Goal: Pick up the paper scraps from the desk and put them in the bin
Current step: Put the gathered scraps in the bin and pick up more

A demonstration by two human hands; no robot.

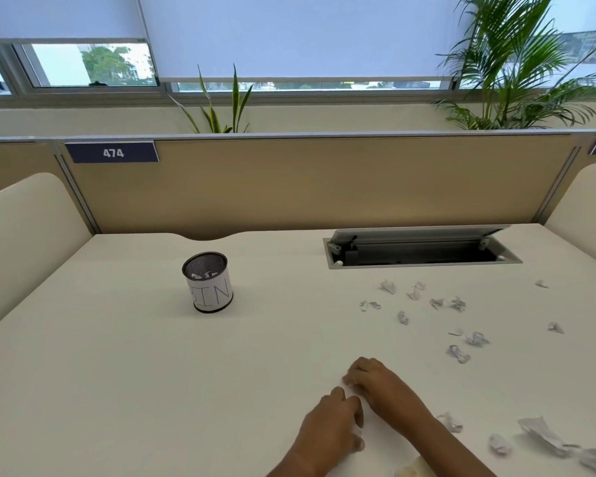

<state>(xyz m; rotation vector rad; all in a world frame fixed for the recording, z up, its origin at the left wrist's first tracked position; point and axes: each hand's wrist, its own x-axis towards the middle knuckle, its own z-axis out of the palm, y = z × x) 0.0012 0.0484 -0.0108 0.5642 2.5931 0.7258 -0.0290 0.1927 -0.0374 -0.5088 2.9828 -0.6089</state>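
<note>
Clenching my left grip on a scrap, fingers curled under w/ white paper showing at the tips, low on the bench near its front edge. My right grip sits just beyond & to the right of it, palm down, fingers bent onto the bench top. A pale bit shows at its tips, but I can't tell if it's pinched or only touched. The two grips are nearly touching. Loose scraps lie to the right: a scatter of small crumpled ones mid-bench, btwn my right grip & the hatch, plus bigger crumpled pieces at the near right corner. The bin stands upright well to the left & farther back, a dark mesh cup w/ a white label reading BIN; some paper shows thru the mesh inside. The hatch is set in the bench top at back right, lid tilted up. Behind runs a tan divider w/ a tag marked 474, then plants & windows w/ blinds.
</note>
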